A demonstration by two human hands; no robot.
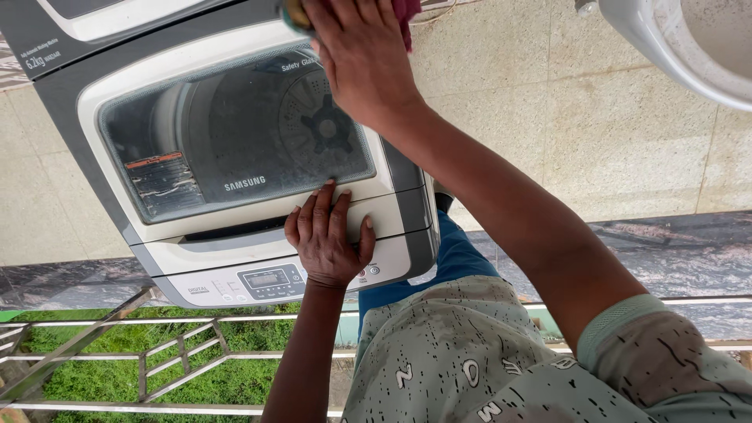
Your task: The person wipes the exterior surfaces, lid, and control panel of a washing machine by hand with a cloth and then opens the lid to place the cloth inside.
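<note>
A top-loading washing machine (117, 86) with a grey and white body stands in front of me; its glass lid (227, 133) is closed and the drum shows through. My left hand (327, 235) lies flat on the lid's front edge, fingers spread, just above the control panel (266, 280). My right hand (360, 55) reaches over the lid's far right corner and presses down on a maroon cloth (405, 16). A yellowish-green bit (294, 12) pokes out beside its fingers.
A white basin (666, 39) sits at the top right over a beige tiled floor (548, 117). A metal railing (157, 352) runs along the bottom left, with green grass (94, 376) beyond it. A dark stone ledge (689, 258) passes on the right.
</note>
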